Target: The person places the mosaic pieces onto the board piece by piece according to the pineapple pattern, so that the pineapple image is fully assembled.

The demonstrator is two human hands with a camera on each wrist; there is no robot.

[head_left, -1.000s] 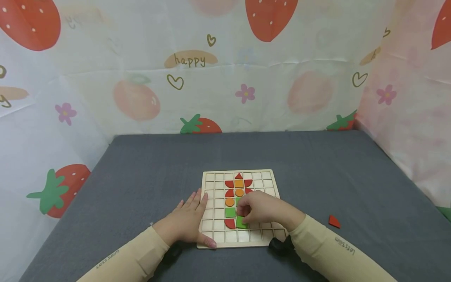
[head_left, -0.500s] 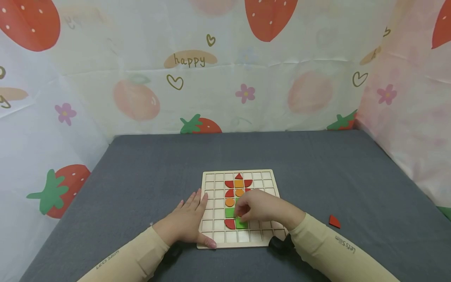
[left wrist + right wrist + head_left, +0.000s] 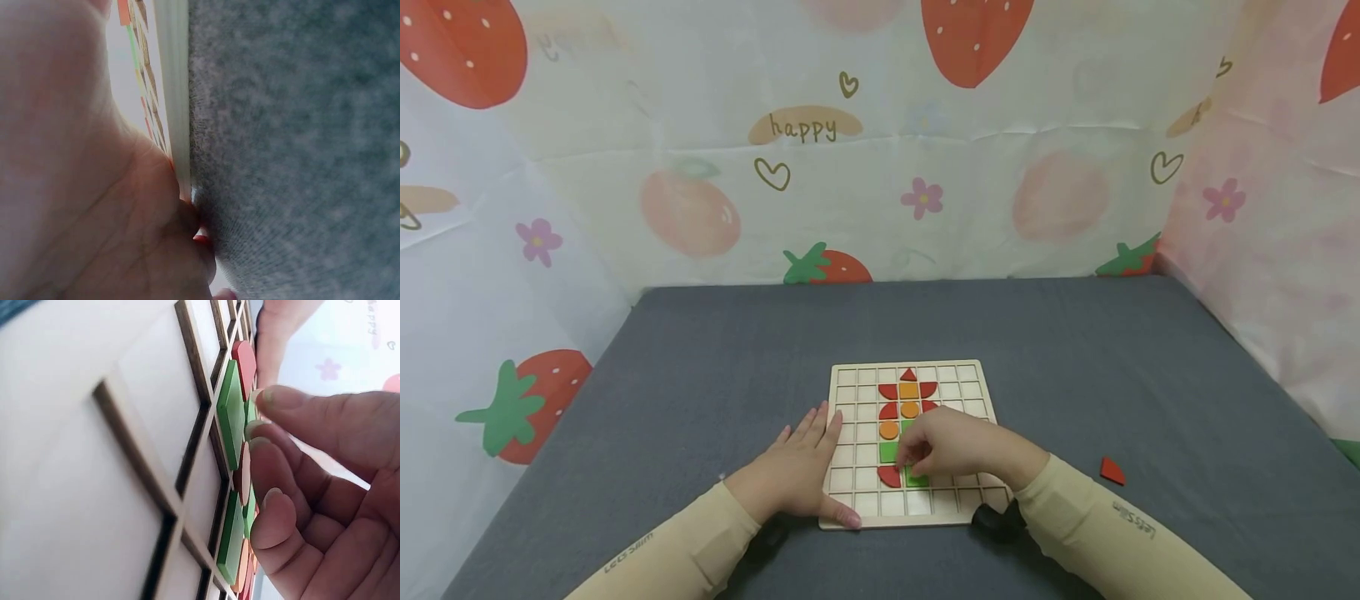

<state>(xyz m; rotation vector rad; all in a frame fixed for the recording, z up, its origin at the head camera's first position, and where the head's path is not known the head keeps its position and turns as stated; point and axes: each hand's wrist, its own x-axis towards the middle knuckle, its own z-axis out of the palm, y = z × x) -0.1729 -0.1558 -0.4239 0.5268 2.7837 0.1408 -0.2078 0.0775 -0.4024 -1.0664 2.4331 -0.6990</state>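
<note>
A pale wooden grid board (image 3: 857,504) lies on the table, with flat coloured tiles in its middle columns. My left hand (image 3: 801,462) lies spread at its left edge, fingers over the border and thumb at the near corner. Over the lower middle, my right hand (image 3: 951,442) has bent fingers, thumb and fingertips at a green square tile (image 3: 917,478). In the right wrist view these fingertips come close together behind the green tile (image 3: 230,419). Beside it sit a red quarter-circle tile (image 3: 889,476) and another green square tile (image 3: 889,452). The right hand hides part of the pattern.
A loose red quarter-circle tile (image 3: 1112,471) lies on the grey tablecloth (image 3: 737,358), right of the board. A black object (image 3: 997,523) sits under the right wrist by the board's near right corner. Patterned cloth (image 3: 970,225) hangs behind and at both sides.
My right fingertips have shifted slightly left over the green square tile, which stood askew earlier and now sits squarer in its cell. The left hand has stayed still.
</note>
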